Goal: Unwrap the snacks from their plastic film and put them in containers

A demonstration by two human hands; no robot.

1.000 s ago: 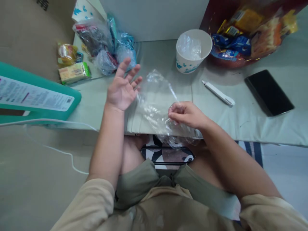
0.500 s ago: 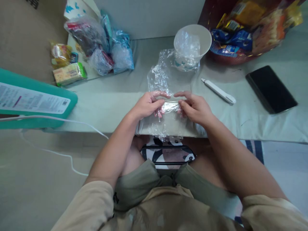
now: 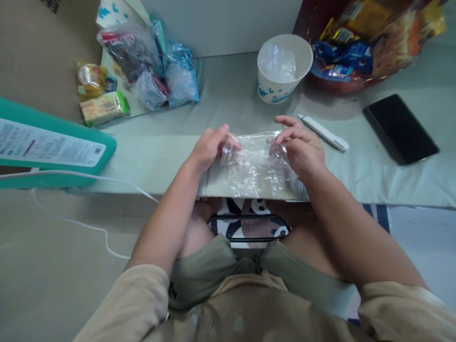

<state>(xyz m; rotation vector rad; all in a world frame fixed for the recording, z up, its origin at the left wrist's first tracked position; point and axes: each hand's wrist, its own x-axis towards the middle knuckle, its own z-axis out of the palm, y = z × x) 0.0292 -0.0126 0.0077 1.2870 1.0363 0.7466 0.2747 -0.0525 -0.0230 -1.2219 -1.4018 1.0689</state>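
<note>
A crinkled clear plastic bag (image 3: pixel 249 168) lies across the front of the cloth-covered table, between my two hands. My left hand (image 3: pixel 213 146) has its fingers curled on the bag's left upper corner. At the right upper corner, my right hand (image 3: pixel 301 145) pinches the film, with one or two fingers raised off it. The bag's upper edge runs stretched between both hands, while its lower part rests crumpled near the table edge. Just beyond the right hand lies a white pen-like cutter (image 3: pixel 323 132).
A paper cup (image 3: pixel 272 90) holding crumpled clear plastic stands behind the bag. Right of it are a red bowl of packaged snacks (image 3: pixel 342 85) and a black phone (image 3: pixel 401 129). Wrapped packets (image 3: pixel 133 61) sit back left; a green container (image 3: pixel 71 156) and white cable (image 3: pixel 107 178) are left.
The bag's far part, which reached up to the paper cup, has come toward me and folded down. Both hands have moved apart, spreading its upper edge.
</note>
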